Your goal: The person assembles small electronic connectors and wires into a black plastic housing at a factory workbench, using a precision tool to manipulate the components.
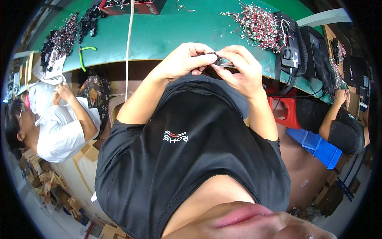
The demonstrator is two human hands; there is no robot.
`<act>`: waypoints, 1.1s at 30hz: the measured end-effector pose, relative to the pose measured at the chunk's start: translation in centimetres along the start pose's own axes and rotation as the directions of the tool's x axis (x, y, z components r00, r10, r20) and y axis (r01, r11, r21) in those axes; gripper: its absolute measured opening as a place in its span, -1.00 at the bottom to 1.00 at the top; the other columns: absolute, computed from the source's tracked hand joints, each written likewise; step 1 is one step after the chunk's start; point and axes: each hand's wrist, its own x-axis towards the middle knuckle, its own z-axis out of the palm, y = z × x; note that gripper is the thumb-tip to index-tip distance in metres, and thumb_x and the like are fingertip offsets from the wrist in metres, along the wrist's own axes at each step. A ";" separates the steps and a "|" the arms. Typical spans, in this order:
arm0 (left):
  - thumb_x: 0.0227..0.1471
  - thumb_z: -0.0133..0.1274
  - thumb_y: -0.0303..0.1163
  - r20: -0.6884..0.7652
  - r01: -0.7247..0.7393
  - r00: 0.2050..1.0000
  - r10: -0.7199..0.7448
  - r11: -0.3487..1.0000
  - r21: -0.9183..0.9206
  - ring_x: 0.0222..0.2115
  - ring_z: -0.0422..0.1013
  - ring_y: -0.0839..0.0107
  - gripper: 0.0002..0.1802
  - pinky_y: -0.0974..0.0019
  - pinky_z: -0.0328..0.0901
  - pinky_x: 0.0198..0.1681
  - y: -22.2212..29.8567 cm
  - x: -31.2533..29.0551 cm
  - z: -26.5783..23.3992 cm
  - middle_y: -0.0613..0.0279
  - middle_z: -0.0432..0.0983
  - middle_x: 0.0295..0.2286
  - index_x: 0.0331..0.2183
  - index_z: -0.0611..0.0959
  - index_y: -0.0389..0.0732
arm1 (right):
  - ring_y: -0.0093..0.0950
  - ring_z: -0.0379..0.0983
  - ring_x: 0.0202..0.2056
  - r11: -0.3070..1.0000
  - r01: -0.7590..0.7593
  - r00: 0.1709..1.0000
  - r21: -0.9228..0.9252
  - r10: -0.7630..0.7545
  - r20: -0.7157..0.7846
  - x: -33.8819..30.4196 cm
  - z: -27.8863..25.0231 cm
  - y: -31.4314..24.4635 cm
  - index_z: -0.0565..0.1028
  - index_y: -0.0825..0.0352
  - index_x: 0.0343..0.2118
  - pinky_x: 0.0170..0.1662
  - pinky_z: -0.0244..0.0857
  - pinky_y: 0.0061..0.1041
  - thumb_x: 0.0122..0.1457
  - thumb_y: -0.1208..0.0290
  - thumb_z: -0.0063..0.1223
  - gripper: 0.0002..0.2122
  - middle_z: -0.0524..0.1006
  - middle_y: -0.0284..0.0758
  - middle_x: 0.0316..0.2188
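Close to my body, at the near edge of the green table (pixel 179 32), both my hands meet around a small black part (pixel 217 59). My left hand (pixel 181 61) pinches it between thumb and fingers. From the other side, my right hand (pixel 243 71) grips the same part, its thumb and fingertips closed together. A short thin piece, possibly a wire, shows by the right fingertips. Fingers cover most of the part, so its exact kind cannot be made out.
A heap of red and black wires with white connectors (pixel 258 26) lies beside a black bag (pixel 296 32). Green-handled pliers (pixel 82 57), a red box (pixel 133 8) and a hanging pale cord (pixel 129 51) are leftward. Co-workers sit left (pixel 63 127) and right (pixel 346 131).
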 end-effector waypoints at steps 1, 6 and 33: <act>0.20 0.11 -0.29 -0.016 0.003 1.000 -0.004 0.999 -0.041 -0.65 0.21 0.71 -0.77 0.58 0.12 -0.58 -0.1 0.3 0.0 0.42 0.44 -0.60 -0.30 0.66 -0.29 | -0.43 0.55 -0.34 0.999 0.023 0.999 -0.043 -0.024 -0.039 -0.1 0.1 0.2 0.59 0.35 -0.23 -0.32 0.44 -0.51 -0.12 0.51 0.41 -0.67 0.56 -0.25 -0.30; 0.11 0.18 -0.39 -0.053 -0.142 0.985 0.164 0.947 0.288 -0.41 0.38 0.56 -0.78 0.46 0.32 -0.37 0.2 1.4 -0.2 0.32 0.51 -0.40 -0.20 0.65 -0.28 | -0.78 0.29 -0.56 0.807 -0.496 0.820 0.322 0.557 -0.132 -1.1 -0.4 -0.1 0.61 0.36 -0.30 -0.55 0.05 -0.74 -0.04 0.46 0.41 -0.76 0.54 -0.47 -0.44; -0.15 0.29 -0.57 0.076 -0.442 0.769 0.635 0.443 0.780 -0.25 0.51 0.25 -0.56 0.29 0.41 -0.15 2.2 2.8 -0.1 0.12 0.57 -0.26 -0.12 0.66 -0.20 | -0.81 0.13 -0.64 0.045 -0.666 0.583 0.744 0.653 0.483 0.9 -0.1 3.5 0.60 0.36 -0.25 -0.60 -0.10 -0.73 0.13 0.38 0.27 -0.81 0.49 -0.55 -0.53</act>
